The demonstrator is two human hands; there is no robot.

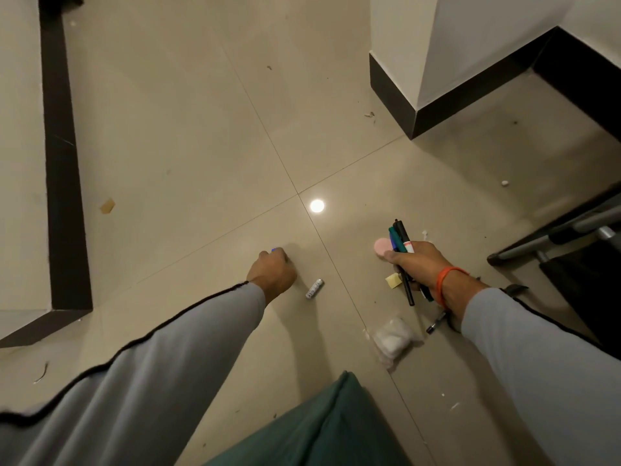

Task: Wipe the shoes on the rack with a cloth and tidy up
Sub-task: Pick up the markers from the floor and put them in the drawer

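1. Left hand [273, 271]: arm in a grey sleeve reaches far, knuckles up, grip curled on a small blue object [273, 250] at the fingertips, low to the floor.
2. Right hand [418, 264]: grip clamped on a bundle of dark marker pens [402, 237] and a pink round sponge [381, 247]; the pens' long axis runs near to far, tips far.
3. Silver cylindrical battery [314, 288]: lying on the floor between the hands.
4. Beige glossy tiled floor [188, 136]: littered with scraps; black skirting along white walls.

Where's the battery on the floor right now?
In the head view the battery lies on the floor tile just right of the left hand, left of the right hand holding the markers.
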